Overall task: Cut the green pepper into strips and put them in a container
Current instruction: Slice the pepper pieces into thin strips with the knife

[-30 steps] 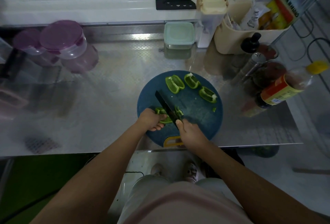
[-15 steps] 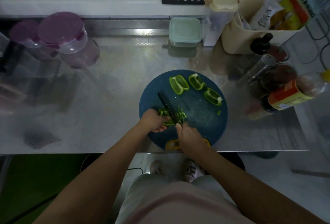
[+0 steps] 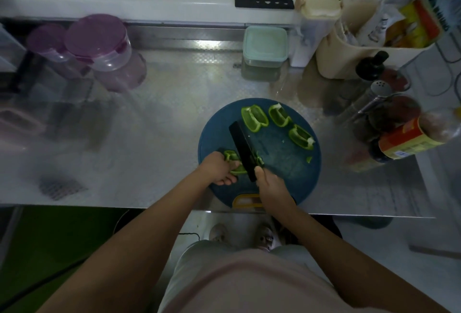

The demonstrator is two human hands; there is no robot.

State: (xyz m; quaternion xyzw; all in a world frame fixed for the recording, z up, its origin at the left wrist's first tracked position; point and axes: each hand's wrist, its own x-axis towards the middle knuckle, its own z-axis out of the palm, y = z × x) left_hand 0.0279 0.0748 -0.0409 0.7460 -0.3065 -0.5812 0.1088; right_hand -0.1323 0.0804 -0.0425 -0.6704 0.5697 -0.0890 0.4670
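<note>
Where the steel counter (image 3: 162, 125) begins at the left, two purple-lidded jars (image 3: 97, 41) stand well apart from the work. Toward the middle, the left hand (image 3: 218, 168) rests on the near-left part of the round blue cutting board (image 3: 287, 170), its fingers curled down over a green pepper piece (image 3: 233, 163) and pinning it to the board. Just beside those fingers the black knife (image 3: 243, 147) slants across the piece, tip pointing away and to the left; whether the edge is through the flesh cannot be told. A few thin cut strips (image 3: 260, 159) lie against the blade's right side. The right hand (image 3: 270, 185) is clenched round the knife handle, thumb up near the blade's heel. Further right on the board lie three uncut pepper sections (image 3: 300, 137), hollow side up, apart from one another. At the back of the counter a pale green container (image 3: 265, 46) sits with its lid on, and bottles (image 3: 409, 138) crowd the right edge.
</note>
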